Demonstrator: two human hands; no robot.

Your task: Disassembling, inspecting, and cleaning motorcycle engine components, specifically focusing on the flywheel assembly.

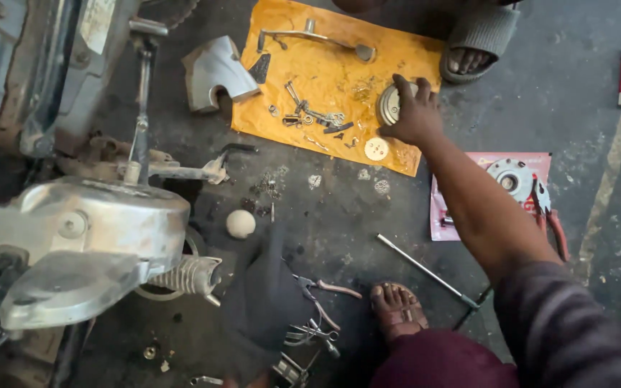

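Reaching up toward the upper middle of the frame, you are stretching your right hand [415, 115] across the dark concrete floor [583, 129] and onto the right edge of the yellow sheet [339, 54]. Your fingers are curling down over the round metal disc [388, 105] that is lying there, touching its top and right side; whether they are actually clamping it or only resting on it, I cannot tell. Your left hand is not showing anywhere in the frame.

Just below the disc, a small pale round cap [376, 149] is lying on the same sheet, near your wrist. To the left of your hand, a scatter of small screws and springs [314, 116] is sitting in the middle of the sheet, and a long kick lever [318, 37] is lying along its upper part. A curved grey cover piece [217, 72] is resting half off the sheet's left edge.

Under your forearm, at right of centre, a pink packet [468, 215] is carrying a round silver part [512, 178], with red-handled pliers [551, 219] beside it. A thin metal rod [425, 269] is lying below that, close to your bare foot [397, 309]. Another person's sandalled foot [472, 47] is standing at the top edge. The engine casing [88, 223] is filling the left side.
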